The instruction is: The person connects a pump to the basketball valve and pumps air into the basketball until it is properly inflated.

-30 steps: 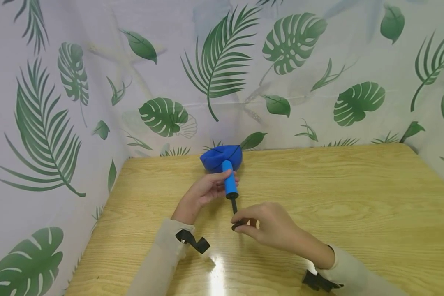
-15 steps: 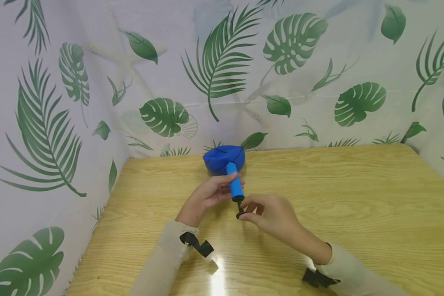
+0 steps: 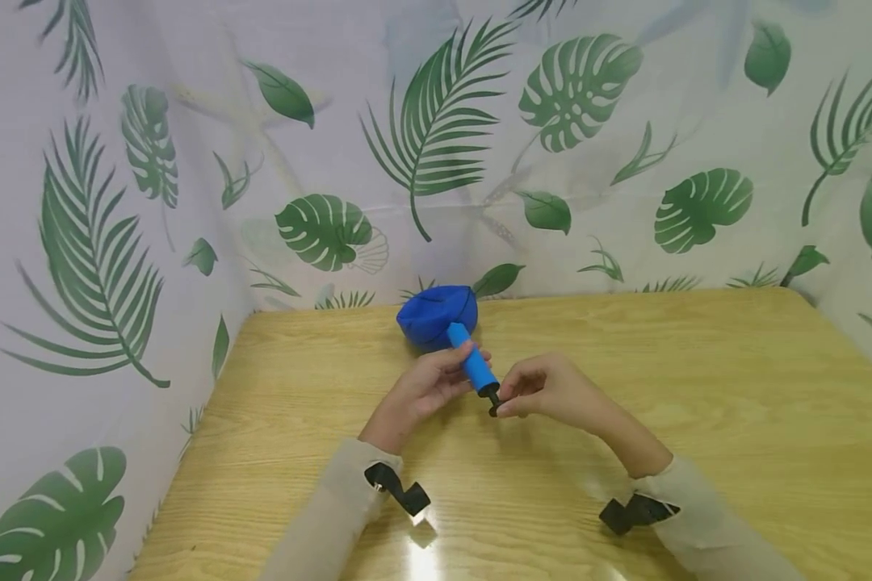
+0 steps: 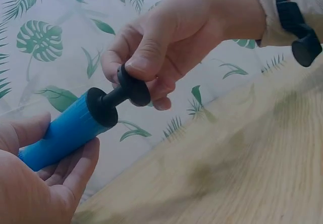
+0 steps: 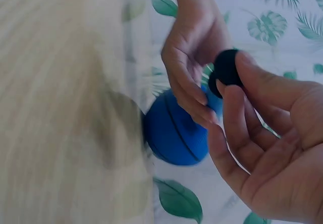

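Note:
A light-blue hand pump (image 3: 477,367) slants across the middle of the head view, its far end against a dark-blue, partly caved-in ball (image 3: 432,316) with black lines. My left hand (image 3: 436,387) grips the pump's barrel, thumb on one side and fingers beneath. With thumb and fingers, my right hand (image 3: 555,391) pinches the black disc-shaped handle (image 4: 133,85), seen closely in the left wrist view. A short length of black rod shows between handle and barrel. In the right wrist view the ball (image 5: 176,128) sits beyond my left hand. How the pump joins the ball is hidden.
The wooden table (image 3: 661,387) carries the ball near its back edge. A white cloth backdrop (image 3: 450,258) with green leaf prints rises behind and at the sides. Black straps (image 3: 400,488) hang from both sleeves.
The handle has moved in toward the barrel, so less rod shows. The pump has swung so its handle end points further right, and both hands have shifted right and slightly away.

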`<state>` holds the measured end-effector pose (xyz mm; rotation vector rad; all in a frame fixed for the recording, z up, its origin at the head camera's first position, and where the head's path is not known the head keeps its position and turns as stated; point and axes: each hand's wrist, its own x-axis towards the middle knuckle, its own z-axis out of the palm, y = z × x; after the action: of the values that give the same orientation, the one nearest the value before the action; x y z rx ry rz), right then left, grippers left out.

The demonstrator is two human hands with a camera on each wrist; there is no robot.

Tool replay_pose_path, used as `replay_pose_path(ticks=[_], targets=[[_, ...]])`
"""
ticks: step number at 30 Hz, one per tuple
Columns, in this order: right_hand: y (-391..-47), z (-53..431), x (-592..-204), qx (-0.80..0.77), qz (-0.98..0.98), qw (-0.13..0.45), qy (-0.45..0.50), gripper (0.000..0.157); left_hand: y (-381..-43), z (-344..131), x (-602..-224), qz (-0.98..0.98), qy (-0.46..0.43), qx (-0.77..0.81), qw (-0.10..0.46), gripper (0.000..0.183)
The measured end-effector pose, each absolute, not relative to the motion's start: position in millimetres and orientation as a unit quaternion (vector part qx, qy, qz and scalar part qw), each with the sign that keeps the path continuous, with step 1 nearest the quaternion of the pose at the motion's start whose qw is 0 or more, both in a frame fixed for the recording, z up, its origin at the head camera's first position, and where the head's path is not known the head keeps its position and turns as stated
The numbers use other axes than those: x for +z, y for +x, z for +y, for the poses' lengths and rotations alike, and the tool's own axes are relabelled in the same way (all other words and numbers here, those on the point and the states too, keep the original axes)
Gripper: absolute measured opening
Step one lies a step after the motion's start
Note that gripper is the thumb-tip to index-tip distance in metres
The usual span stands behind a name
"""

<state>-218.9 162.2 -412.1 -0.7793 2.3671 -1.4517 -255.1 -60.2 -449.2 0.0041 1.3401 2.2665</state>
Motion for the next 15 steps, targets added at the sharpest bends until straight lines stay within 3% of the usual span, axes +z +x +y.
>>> replay_pose_path(ticks=[4,15], targets=[[-230.4,171.2,-403.5,-0.485,0.809,0.167,-0.286,0.012,-253.8,-54.6,-451.8,0.46,0.001,0.854,0.241,0.055],[-252.9,180.6,-371.4,-0.418,0.801,0.227,-0.364,0.012,-251.7,-43.2,-451.6,0.412,-0.013,0.885,0.215,0.027]])
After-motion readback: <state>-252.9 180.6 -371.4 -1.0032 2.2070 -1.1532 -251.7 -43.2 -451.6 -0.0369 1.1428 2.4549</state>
